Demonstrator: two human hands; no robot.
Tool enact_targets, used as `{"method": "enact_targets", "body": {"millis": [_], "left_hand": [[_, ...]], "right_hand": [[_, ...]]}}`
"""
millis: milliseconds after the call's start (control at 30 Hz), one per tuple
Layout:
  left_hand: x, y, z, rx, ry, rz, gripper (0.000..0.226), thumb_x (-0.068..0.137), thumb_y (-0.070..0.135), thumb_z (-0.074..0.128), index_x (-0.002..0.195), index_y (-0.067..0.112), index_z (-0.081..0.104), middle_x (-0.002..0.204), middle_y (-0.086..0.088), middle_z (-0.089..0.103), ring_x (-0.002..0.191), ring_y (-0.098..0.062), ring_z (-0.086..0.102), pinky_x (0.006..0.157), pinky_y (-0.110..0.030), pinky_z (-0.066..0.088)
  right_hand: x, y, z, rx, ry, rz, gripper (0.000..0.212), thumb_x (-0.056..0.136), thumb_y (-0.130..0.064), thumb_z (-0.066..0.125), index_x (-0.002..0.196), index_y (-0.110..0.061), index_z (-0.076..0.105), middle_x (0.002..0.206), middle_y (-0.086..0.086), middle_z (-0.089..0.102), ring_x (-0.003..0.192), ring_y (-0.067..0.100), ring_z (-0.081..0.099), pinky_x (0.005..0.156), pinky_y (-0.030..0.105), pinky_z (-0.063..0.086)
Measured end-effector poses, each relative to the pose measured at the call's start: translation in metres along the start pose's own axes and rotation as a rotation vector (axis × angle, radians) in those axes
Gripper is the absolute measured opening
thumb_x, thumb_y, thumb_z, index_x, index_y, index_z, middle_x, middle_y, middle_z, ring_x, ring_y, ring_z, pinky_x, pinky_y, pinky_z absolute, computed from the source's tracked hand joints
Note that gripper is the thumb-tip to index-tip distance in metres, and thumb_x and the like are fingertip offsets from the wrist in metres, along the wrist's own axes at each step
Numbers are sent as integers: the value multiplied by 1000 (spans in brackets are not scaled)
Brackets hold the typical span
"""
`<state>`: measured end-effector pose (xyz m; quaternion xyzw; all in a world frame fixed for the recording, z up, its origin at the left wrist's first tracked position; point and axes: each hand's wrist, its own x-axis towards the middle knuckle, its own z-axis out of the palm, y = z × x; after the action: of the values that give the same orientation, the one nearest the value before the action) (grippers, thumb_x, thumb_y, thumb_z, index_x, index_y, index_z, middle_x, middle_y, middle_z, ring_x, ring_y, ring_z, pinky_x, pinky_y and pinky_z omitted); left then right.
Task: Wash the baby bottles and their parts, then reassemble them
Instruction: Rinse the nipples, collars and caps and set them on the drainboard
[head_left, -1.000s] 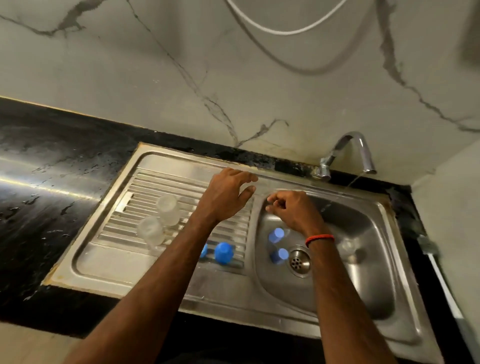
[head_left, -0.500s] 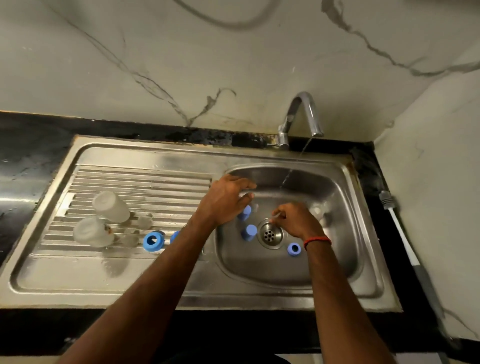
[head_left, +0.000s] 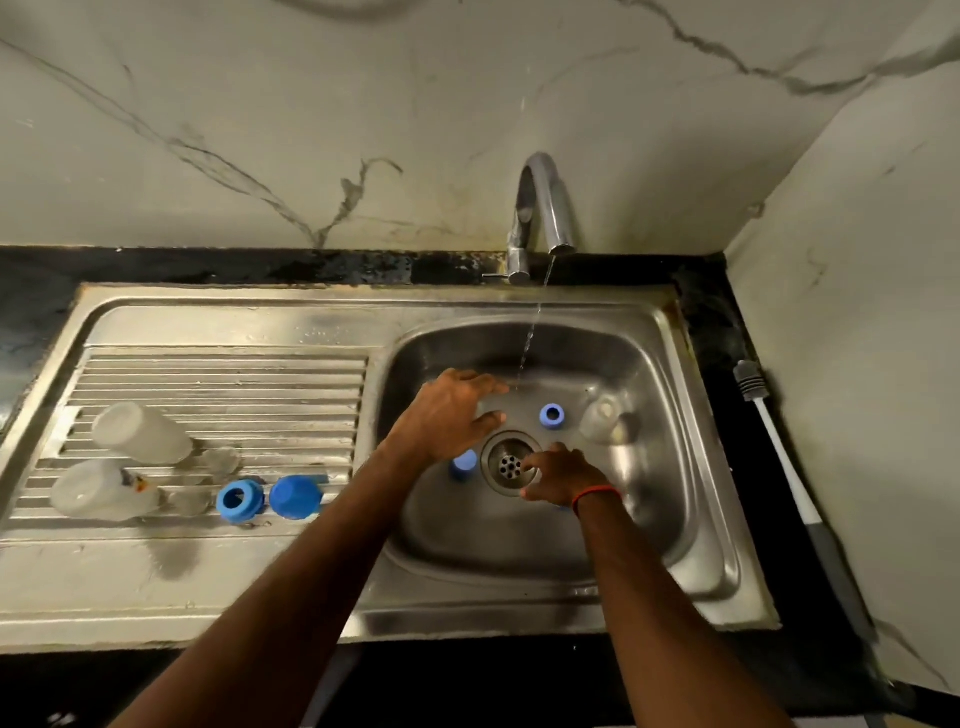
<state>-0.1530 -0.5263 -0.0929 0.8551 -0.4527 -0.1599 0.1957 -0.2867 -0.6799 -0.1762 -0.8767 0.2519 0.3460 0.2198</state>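
- Steel sink (head_left: 519, 613) set in a black counter (head_left: 727, 312) with a marble wall (head_left: 260, 130) behind.
- The tap (head_left: 543, 208) runs behind the drain (head_left: 509, 465).
- Baby bottles (head_left: 140, 434) lie well left of the drain, and a blue ring (head_left: 551, 415) sits near it.
- Left hand (head_left: 447, 415) is spread wide; right hand (head_left: 563, 475) is curled at the drain, its hold unclear.

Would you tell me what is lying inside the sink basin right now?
A blue ring, a clear part and the drain show. The left hand half covers another blue part; whatever lies under the right hand is hidden.

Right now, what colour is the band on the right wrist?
Red; the wristband shows best in the head view.
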Motion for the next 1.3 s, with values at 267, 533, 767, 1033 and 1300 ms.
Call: {"method": "enact_targets", "body": {"millis": [267,533,767,1033,1300], "left_hand": [[9,1,17,0,-18,-42,50,96,39,64,142,21,54,141,-4,59,132,-24,50,109,-39,42],[16,10,19,25,-31,-23,47,97,40,63,141,23,56,141,0,59,131,-20,51,109,-35,41],[32,19,2,-58,42,-17,38,95,42,59,129,25,63,125,3,66,111,-14,63,97,-34,51],[45,40,-21,-592,235,-87,31,97,16,66,122,32,56,110,13,70,102,5,66,89,-15,52],[70,50,-31,-812,367,-219,16,102,16,57,107,11,72,91,1,74,82,-9,72,77,-27,59]], "right_hand": [[24,25,28,-63,-70,67,66,81,-41,76,136,-18,51,141,15,36,130,39,41,106,46,42],[29,41,19,108,125,5,39,75,-16,80,112,-16,68,122,11,61,113,30,60,96,39,52],[4,13,-64,668,542,-267,22,71,-4,79,83,-20,69,75,-9,65,74,11,63,70,25,49],[-17,-37,-131,1141,619,-353,16,92,-19,69,105,-14,60,97,4,68,78,15,68,59,23,57],[-10,-65,-144,1354,685,-296,24,103,-23,50,94,-20,71,90,8,70,85,23,66,79,42,56]]}}
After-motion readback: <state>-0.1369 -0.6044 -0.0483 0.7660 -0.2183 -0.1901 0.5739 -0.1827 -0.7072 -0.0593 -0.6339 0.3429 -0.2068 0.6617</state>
